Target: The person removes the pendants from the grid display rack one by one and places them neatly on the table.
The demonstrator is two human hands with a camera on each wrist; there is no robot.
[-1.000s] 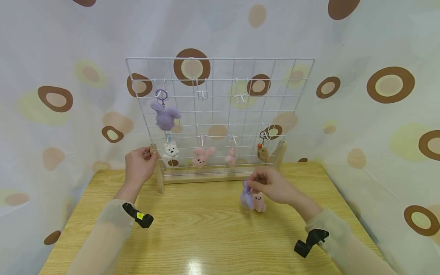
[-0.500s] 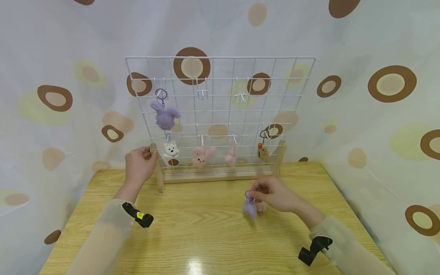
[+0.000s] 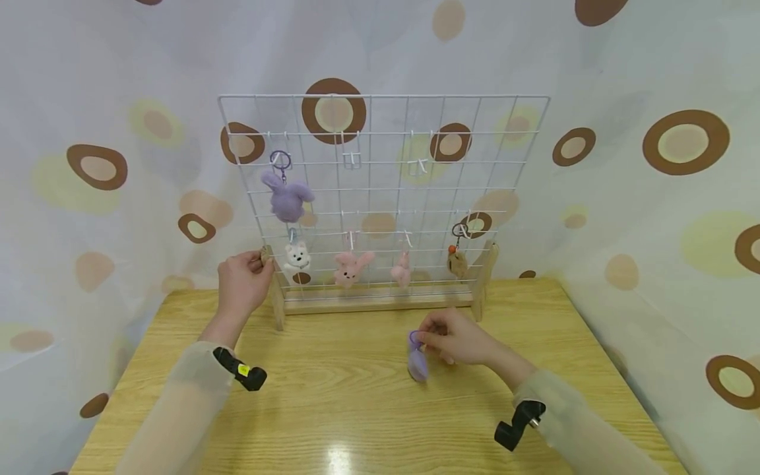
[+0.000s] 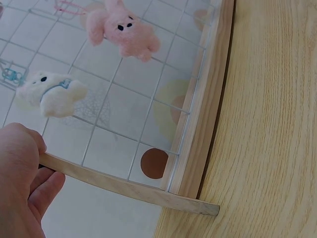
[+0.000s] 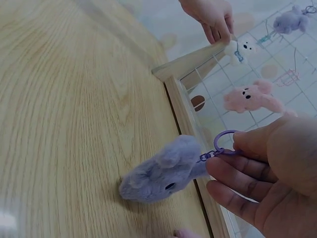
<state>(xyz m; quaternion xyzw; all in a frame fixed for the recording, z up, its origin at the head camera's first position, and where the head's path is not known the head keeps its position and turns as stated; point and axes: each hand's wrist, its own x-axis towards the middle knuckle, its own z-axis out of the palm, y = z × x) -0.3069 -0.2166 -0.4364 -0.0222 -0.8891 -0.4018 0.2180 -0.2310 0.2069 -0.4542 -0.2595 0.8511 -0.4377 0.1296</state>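
My right hand (image 3: 454, 336) pinches the purple ring (image 5: 225, 142) of a purple plush keychain (image 5: 166, 171) between thumb and fingers. The plush (image 3: 418, 365) dangles close over the wooden table, in front of the rack. A sliver of pink plush (image 5: 185, 233) shows at the bottom of the right wrist view, the rest out of frame. On the left, my left hand (image 3: 242, 282) grips the top of the wooden side post (image 4: 119, 184) of a white wire grid rack (image 3: 386, 134).
From the grid hang a purple bunny (image 3: 287, 200), a white bear (image 3: 297, 256), a pink bunny (image 3: 351, 269), a smaller pink plush (image 3: 402, 270) and a brown plush (image 3: 457, 262). Bare hooks (image 3: 352, 159) sit on the upper rows. A patterned curtain (image 3: 623, 218) surrounds the table (image 3: 332, 402).
My right hand has come down with the purple plush, drifting right and then back left. The pink plush beside it has gone from sight in the head view. My left hand stays on the post.
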